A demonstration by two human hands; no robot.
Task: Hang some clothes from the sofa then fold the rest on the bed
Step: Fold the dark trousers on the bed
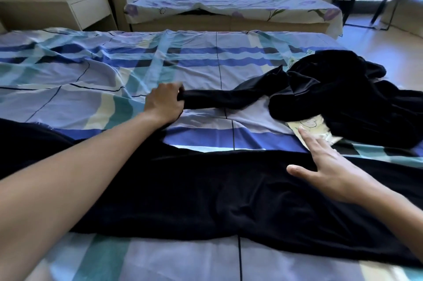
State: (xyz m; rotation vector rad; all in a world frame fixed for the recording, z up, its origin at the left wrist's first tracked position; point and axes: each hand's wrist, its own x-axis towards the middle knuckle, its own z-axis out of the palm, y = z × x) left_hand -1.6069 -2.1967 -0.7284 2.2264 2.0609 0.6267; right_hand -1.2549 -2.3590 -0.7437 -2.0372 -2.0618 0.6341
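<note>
Nearest us, the soft black garment [206,189] lies flat on the blue checked bed [68,79], our left hand [163,104] grasping a long black sleeve [206,97], seemingly to straighten it, while our right hand [329,168], fingers released, apparently steadies the cloth.

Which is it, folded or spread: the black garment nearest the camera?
Spread. The black garment lies flat across the bed in one wide layer, the right hand resting open on it. The left hand grips a sleeve.
</note>
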